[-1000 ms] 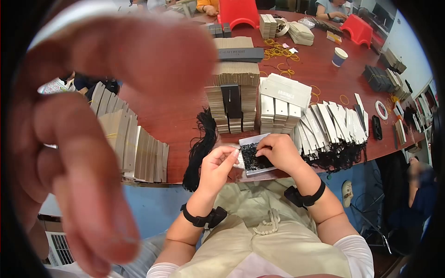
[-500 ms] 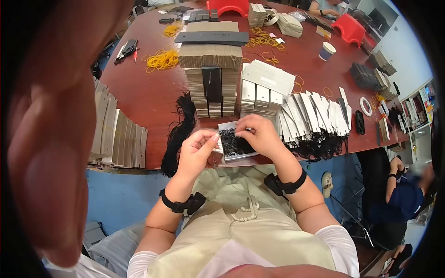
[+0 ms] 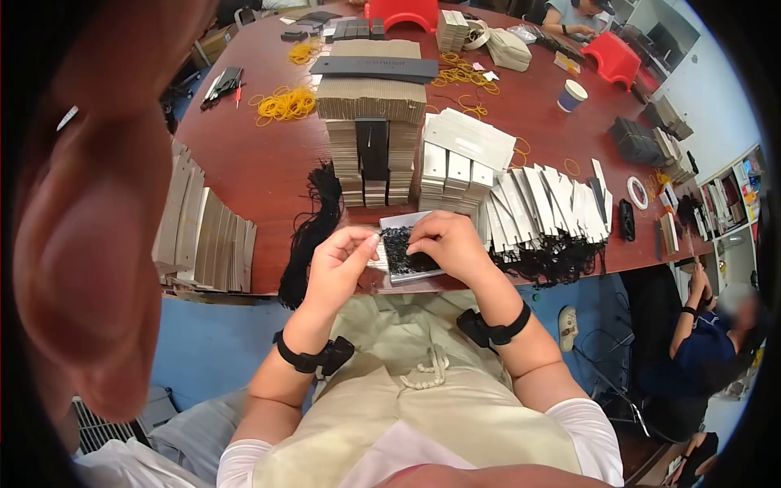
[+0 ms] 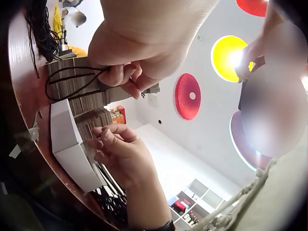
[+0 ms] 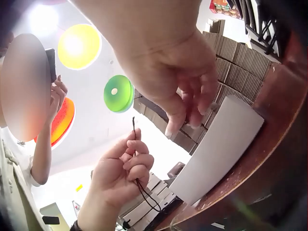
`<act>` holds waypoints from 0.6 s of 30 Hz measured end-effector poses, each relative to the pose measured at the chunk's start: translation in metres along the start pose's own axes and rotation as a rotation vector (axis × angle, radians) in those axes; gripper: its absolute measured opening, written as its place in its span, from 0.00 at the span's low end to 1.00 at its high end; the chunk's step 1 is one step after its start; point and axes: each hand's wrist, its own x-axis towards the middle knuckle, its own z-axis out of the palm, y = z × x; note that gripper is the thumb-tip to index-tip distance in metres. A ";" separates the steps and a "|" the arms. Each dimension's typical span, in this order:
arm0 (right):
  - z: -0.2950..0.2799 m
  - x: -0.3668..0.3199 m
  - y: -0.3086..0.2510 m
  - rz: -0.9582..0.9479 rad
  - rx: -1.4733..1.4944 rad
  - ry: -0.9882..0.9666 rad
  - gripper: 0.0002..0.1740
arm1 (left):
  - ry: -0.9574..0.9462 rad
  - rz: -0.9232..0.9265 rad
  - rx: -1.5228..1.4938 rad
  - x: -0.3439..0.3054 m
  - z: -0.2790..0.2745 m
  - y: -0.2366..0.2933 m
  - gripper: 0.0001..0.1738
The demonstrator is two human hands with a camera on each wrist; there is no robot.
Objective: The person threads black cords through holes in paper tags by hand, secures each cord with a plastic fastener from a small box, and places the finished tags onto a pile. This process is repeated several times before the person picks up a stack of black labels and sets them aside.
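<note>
My left hand [image 3: 338, 259] pinches a thin black cord; its loop [image 4: 72, 82] hangs from the fingers in the left wrist view. In the right wrist view the cord's short end [image 5: 134, 124] stands up above the fingertips. Close by on the right, my right hand [image 3: 449, 242] is over a shallow whitish box [image 3: 400, 221], fingers bent down at a heap of small black pieces [image 3: 397, 254]. I cannot tell whether its fingertips hold a piece. A bundle of black cords [image 3: 316, 232] lies left of my left hand.
Stacked tag cards [image 3: 370, 99] stand behind the box, with white tags [image 3: 553, 203] strung with black cord to the right. More card stacks [image 3: 211, 244] stand left. Yellow rubber bands [image 3: 283, 104] and a paper cup [image 3: 572, 96] lie farther back. A blurred hand [image 3: 98, 244] fills the left edge.
The blurred foreground hand has moved to the left edge, and the view has shifted. My right hand has lowered slightly towards the black pieces; the left keeps its pinch on the cord.
</note>
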 end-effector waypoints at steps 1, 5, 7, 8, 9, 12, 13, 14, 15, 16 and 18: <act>-0.002 0.000 -0.004 0.032 -0.007 -0.005 0.08 | 0.005 -0.001 0.011 0.000 0.000 0.000 0.06; -0.001 0.000 -0.013 0.230 0.232 0.027 0.06 | 0.000 0.006 0.020 0.001 0.000 0.000 0.07; -0.003 0.003 -0.021 0.298 0.361 0.038 0.05 | 0.010 -0.002 0.034 0.000 0.003 0.003 0.07; -0.008 0.004 -0.030 0.315 0.407 0.034 0.05 | 0.010 0.006 0.037 0.000 0.003 0.002 0.07; -0.009 0.004 -0.034 0.334 0.455 0.030 0.05 | 0.009 0.010 0.041 0.001 0.002 0.001 0.07; -0.008 0.009 -0.029 0.143 0.121 0.059 0.05 | 0.011 0.022 0.038 0.000 0.003 -0.003 0.08; -0.007 0.009 -0.027 0.169 0.190 0.060 0.05 | 0.012 0.030 0.036 0.001 0.002 -0.003 0.07; -0.004 0.009 -0.023 0.193 0.260 0.059 0.05 | 0.011 0.032 0.049 0.002 0.001 -0.003 0.07; -0.003 0.009 -0.022 0.219 0.329 0.055 0.04 | 0.012 0.032 0.060 0.002 0.001 -0.004 0.07; -0.002 0.008 -0.024 0.266 0.465 0.047 0.04 | 0.015 0.032 0.071 0.001 0.000 -0.004 0.07; -0.003 0.007 -0.033 0.361 0.739 0.029 0.04 | 0.016 0.041 0.065 0.001 0.001 -0.007 0.07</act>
